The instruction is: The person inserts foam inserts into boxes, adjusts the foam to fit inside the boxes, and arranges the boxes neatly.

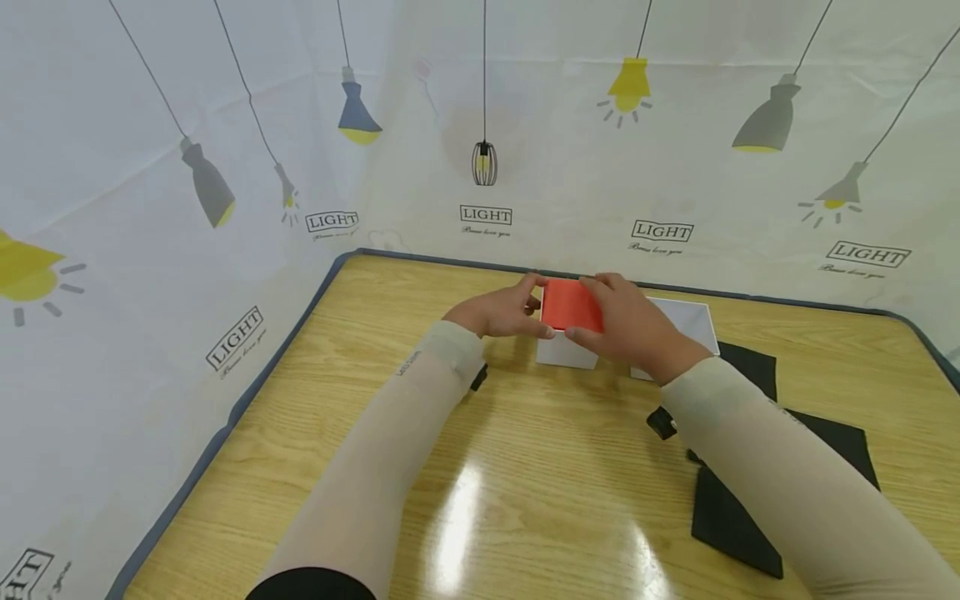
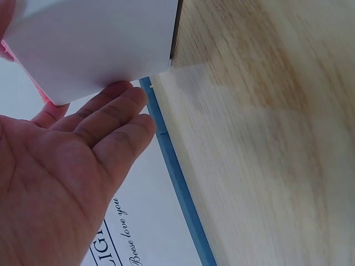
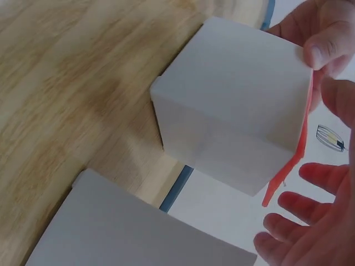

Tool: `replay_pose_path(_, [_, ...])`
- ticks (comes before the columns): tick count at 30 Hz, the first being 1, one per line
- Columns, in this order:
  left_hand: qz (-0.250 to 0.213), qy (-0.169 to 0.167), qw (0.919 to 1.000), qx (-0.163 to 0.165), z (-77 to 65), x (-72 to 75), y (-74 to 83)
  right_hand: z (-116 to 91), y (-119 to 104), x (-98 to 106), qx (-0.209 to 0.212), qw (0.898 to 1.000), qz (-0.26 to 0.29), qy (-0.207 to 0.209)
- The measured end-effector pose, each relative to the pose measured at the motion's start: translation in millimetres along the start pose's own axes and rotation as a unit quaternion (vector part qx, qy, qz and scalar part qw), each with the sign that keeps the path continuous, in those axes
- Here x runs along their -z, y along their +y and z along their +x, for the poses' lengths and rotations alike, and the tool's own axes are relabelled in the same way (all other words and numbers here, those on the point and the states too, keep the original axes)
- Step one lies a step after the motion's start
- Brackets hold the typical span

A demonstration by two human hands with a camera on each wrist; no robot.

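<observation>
Head view: a red sheet (image 1: 567, 305) tops a white box (image 1: 566, 352), 1 edge (image 3: 284, 175) jutting (settling seems unfinished). Left hand (image 1: 502, 311), fingers extended, touches the box; spread right hand (image 1: 633, 323) grips nothing.

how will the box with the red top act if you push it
The box looks like card with crisp edges, so it is probably light and fairly stiff. Its flat sides suggest sliding rather than rolling. The red piece bends out past the box's edge, so it may be floppy and shift.
</observation>
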State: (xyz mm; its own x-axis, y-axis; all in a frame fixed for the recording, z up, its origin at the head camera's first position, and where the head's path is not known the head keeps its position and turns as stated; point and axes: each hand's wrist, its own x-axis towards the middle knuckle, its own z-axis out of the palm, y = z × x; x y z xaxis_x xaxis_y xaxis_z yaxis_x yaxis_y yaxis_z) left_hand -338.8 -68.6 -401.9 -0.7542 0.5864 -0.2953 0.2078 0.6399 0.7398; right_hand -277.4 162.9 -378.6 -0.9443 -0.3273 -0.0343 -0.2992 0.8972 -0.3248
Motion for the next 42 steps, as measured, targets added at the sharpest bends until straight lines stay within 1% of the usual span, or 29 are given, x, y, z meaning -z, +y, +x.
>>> replay_pose_path(5, [0.002, 0.002, 1.0000, 0.002, 0.3, 0.7, 0.3, -4.9, -2.1, -4.2, 0.017, 1.000, -0.015, 0.000])
replay_pose_path(11, [0.011, -0.004, 0.9999, 0.002, -0.3, 1.3, 1.0, -6.2, -1.6, -6.3, 0.038, 0.999, -0.019, -0.017])
replay_pose_path(16, [0.009, -0.009, 0.9999, 0.000, -2.3, 1.7, 2.5, -6.5, -1.1, -7.0, 0.058, 0.997, -0.038, -0.031])
replay_pose_path(19, [0.007, -0.009, 0.9999, 0.002, -2.8, 2.0, 3.5, -6.1, -0.3, -7.4, 0.065, 0.996, -0.048, -0.030])
replay_pose_path(26, [0.013, -0.010, 0.9998, 0.005, -2.3, 1.5, 4.3, -6.3, 3.1, -6.1, 0.097, 0.992, -0.079, -0.033])
replay_pose_path(31, [0.016, -0.008, 0.9998, 0.011, -0.6, 1.7, 3.9, -5.5, 2.2, -5.1, 0.094, 0.991, -0.083, -0.046])
replay_pose_path(38, [0.010, -0.007, 0.9997, 0.020, -0.6, 1.8, 4.1, -0.5, 1.4, -4.5, 0.078, 0.993, -0.087, -0.023])
replay_pose_path(42, [0.006, -0.005, 0.9998, 0.016, -0.9, 0.9, 3.5, 2.9, 1.9, -4.8, 0.062, 0.993, -0.098, -0.033])
